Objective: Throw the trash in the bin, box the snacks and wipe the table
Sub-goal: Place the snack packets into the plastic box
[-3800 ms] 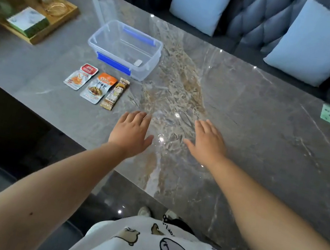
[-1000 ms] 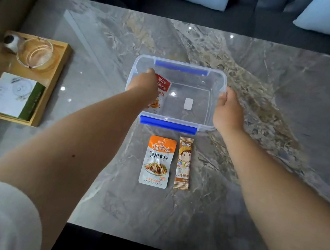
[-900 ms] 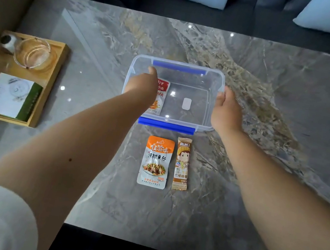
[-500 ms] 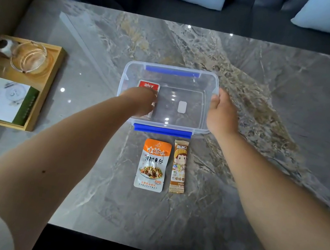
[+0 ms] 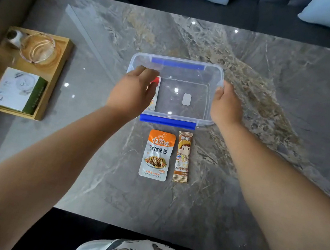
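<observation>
1. Boxing the snacks is the step in hand: the clear box (image 5: 174, 89) with blue clips stands open on the worktop (image 5: 269, 120), and one red-topped snack packet (image 5: 154, 94) already lies inside along its left wall.
2. The left hand (image 5: 132, 93) hangs over the box's left side, fingers loosely spread and holding nothing, partly covering that packet.
3. The right hand (image 5: 225, 106) is clasped on the box's right rim, steadying it.
4. Two snacks are not yet boxed: the orange packet (image 5: 157, 154) and the slim snack bar (image 5: 183, 156) lie side by side just in front of the box's near clip.
5. No trash, bin or cloth shows in view, so whether the trash is done cannot be told; wiping looks yet to come.
6. A wooden tray (image 5: 54, 89) with a glass bowl sits well to the left of the box, untouched.
7. By my reckoning the task is early: one of three snacks boxed.
</observation>
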`<state>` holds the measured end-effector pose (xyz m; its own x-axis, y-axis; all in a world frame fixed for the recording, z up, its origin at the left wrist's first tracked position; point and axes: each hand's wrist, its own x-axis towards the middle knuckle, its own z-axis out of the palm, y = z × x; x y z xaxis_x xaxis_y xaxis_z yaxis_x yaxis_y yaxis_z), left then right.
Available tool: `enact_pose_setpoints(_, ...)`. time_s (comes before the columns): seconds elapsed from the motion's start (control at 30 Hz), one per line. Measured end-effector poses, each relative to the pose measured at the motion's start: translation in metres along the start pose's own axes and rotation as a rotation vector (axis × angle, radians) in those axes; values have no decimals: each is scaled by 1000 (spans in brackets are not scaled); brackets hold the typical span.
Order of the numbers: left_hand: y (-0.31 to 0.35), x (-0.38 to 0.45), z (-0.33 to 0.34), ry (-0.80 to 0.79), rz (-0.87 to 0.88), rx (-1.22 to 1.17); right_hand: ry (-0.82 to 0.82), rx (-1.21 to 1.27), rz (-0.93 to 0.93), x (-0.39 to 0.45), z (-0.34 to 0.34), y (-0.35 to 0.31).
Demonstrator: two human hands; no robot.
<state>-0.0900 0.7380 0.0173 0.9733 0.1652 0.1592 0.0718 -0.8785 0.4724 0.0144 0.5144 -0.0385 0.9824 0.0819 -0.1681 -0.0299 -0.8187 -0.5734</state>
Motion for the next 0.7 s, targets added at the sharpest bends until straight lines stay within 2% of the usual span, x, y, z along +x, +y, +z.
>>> enact_pose_setpoints(0.07, 7, -43, -3, 104, -128, -97, -7, 1, 16, 0, 1, -1)
enact_pose_setpoints(0.1, 11, -64, 1, 63, -214, -98, -11, 3, 28, 0, 1, -1)
enact_pose_setpoints(0.23, 17, -120, 39, -387, -431, 148, 4, -13, 48, 1, 3, -3)
enact_pose_setpoints(0.3, 16, -128, 55, -477, -439, 227, 13, -37, 47, 1, 3, -2)
enact_pose_setpoints(0.5, 14, -129, 75, -486, -454, 277, 16, -59, 45, 0, 2, -3)
enact_pose_setpoints(0.7, 12, -122, 76, -501, -646, 0, 4, -54, 56, 0, 1, -3)
